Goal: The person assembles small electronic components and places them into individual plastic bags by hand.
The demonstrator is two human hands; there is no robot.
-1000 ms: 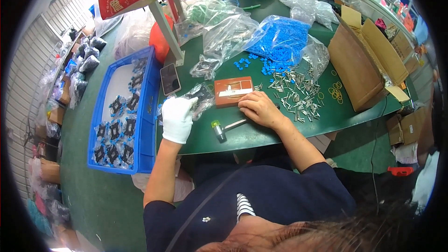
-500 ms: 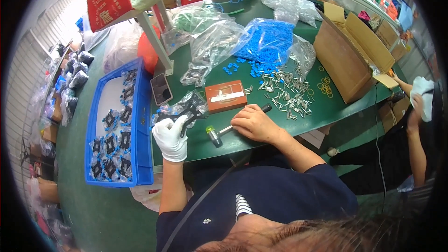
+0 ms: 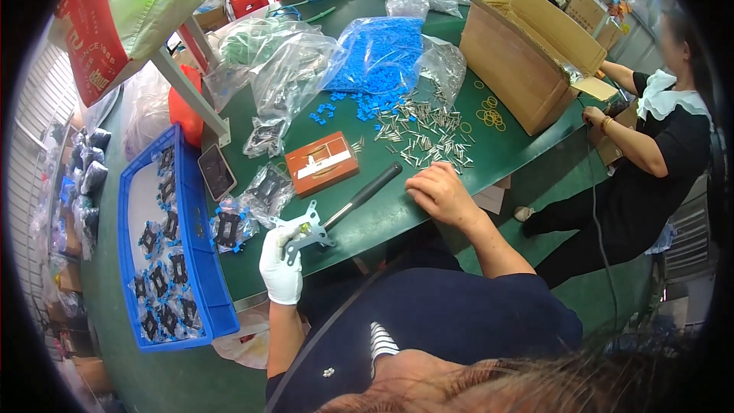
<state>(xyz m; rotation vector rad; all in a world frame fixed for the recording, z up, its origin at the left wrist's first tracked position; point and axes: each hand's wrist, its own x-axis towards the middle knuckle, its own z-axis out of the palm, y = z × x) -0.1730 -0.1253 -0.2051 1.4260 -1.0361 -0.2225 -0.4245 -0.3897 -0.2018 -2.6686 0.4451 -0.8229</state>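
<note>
In my white-gloved left hand (image 3: 280, 264) is a flat four-armed bracket plate (image 3: 317, 239), gripped by one side above the table's front edge; its face looks pale grey. A hammer (image 3: 365, 195) lies on the table with its black handle pointing to the far right. Its head is mostly hidden behind the bracket, where a yellow-green bit shows. My bare right hand (image 3: 443, 193) is just right of the handle's end, apart from it, fingers loosely bent, holding nothing visible. Beyond it are scattered small metal pins (image 3: 428, 138).
A brown box (image 3: 323, 164) sits mid-table, with a phone (image 3: 218, 172) to its left. The blue crate (image 3: 225, 310) at left holds several bagged black brackets. Farther back are a bag of blue pieces (image 3: 378, 53) and a large carton (image 3: 512, 69). Another person (image 3: 650, 145) stands at right.
My right hand has let go of the hammer and moved off to its right. The bracket has been turned, its face now pale instead of black. The view has shifted, showing more of the person at right.
</note>
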